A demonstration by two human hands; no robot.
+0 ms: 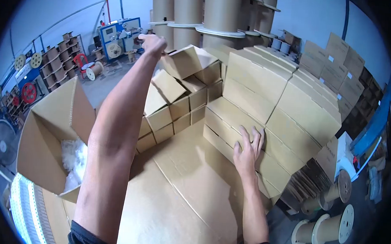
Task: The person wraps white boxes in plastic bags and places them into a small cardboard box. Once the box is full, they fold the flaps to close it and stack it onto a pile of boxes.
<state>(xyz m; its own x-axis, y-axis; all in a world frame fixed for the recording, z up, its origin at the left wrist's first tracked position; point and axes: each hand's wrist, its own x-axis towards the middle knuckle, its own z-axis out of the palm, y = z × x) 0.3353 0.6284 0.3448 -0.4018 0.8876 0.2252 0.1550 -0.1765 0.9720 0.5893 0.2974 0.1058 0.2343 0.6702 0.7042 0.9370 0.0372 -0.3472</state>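
My left hand (154,44) is raised at the end of a stretched arm, beside the lifted flap of an open cardboard box (180,62). Its few visible fingers point left, a little apart, and I see nothing in them. My right hand (248,151) lies with spread fingers on a stack of closed brown cardboard boxes (231,112), touching their top and front edge. Behind my left forearm, more small boxes (164,116) are stacked in rows, some with raised flaps. Both groups sit on a large flat cardboard surface (179,182).
At left stands an open carton (41,146) with clear plastic wrap (75,160) inside. Large spools (222,12) tower behind the boxes. Smaller reels (326,230) lie on the floor at lower right. A blue machine (116,33) and a red chair (81,61) stand farther back.
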